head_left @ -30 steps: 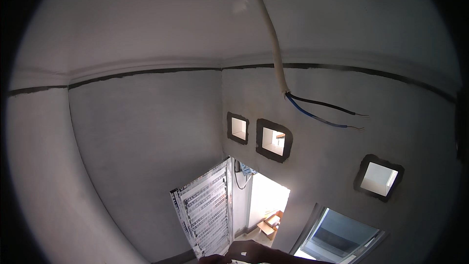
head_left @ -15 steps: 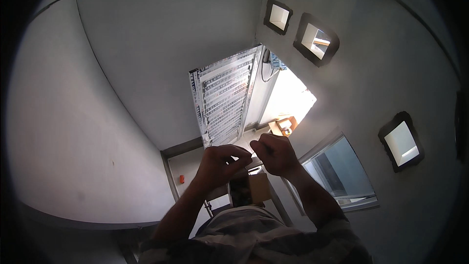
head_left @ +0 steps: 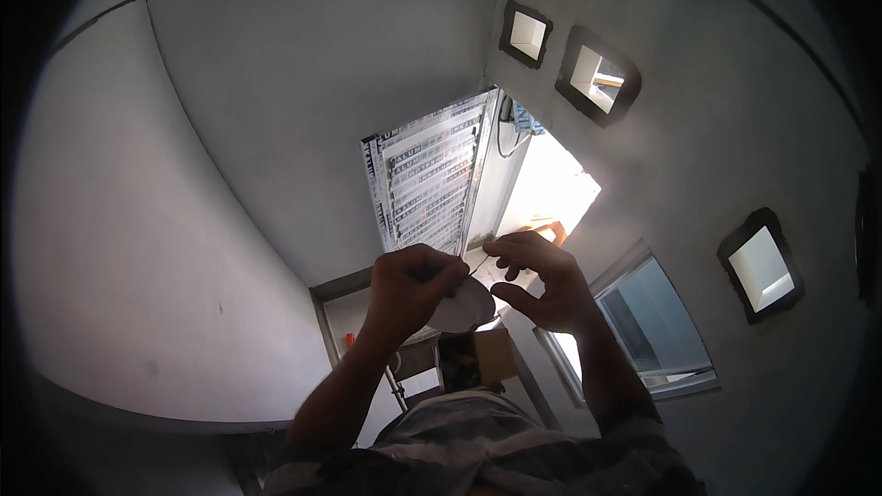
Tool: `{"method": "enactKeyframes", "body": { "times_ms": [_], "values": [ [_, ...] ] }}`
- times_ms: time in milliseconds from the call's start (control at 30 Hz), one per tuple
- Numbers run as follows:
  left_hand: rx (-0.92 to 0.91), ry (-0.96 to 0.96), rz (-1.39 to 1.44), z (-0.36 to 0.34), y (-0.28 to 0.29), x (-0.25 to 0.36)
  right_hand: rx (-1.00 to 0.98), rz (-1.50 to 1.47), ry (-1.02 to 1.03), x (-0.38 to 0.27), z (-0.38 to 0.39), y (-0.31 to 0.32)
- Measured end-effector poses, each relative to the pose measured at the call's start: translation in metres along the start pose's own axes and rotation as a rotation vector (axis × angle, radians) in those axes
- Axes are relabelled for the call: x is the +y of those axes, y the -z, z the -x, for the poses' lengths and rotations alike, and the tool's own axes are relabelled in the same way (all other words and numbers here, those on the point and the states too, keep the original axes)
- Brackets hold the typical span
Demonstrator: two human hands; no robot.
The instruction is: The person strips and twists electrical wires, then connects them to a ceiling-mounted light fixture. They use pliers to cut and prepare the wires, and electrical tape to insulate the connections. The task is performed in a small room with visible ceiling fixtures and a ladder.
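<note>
Currently, the left hand [head_left: 413,289] pinches a pale grey, rounded disc [head_left: 467,309] near its edge. Right of it, the right hand [head_left: 510,268] gapes, apparently empty.

2 hands [head_left: 404,292], 3 sq holes [head_left: 761,268]

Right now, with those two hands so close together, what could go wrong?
The thin dark strand seems pinched in the left hand; such a small grip might slip.

The pale rounded piece sits just beneath that pinch, and its support isn't clear. If loose, it could fall, perhaps toward the open box below; the right hand is open and may not catch it.

Glare from the bright doorway might make fine details hard to see.
</note>
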State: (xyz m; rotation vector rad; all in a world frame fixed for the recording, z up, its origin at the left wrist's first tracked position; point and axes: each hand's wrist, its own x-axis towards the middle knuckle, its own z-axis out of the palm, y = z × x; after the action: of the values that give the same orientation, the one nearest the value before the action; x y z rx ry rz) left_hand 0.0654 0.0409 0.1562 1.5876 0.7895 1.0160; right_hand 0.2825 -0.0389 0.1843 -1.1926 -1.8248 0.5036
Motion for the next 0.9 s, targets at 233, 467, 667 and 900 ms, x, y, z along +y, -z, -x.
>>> {"method": "enactKeyframes", "body": {
  "times_ms": [233, 467, 667, 900],
  "values": [
    [-0.044, -0.058, 0.002, -0.021, -0.001, 0.025, 0.091, 0.096, 0.058, -0.003, -0.013, 0.018],
    [-0.105, -0.045, 0.1, -0.038, -0.012, 0.054, -0.048, 0.042, 0.285, -0.035, -0.007, 0.042],
    [-0.399, -0.081, -0.244, -0.039, -0.014, 0.125, 0.041, 0.394, 0.35, -0.084, -0.017, 0.086],
    [-0.572, -0.24, -0.223, -0.053, -0.023, 0.172, 0.104, 0.622, 0.493, -0.1, -0.01, 0.116]
  ]
}}
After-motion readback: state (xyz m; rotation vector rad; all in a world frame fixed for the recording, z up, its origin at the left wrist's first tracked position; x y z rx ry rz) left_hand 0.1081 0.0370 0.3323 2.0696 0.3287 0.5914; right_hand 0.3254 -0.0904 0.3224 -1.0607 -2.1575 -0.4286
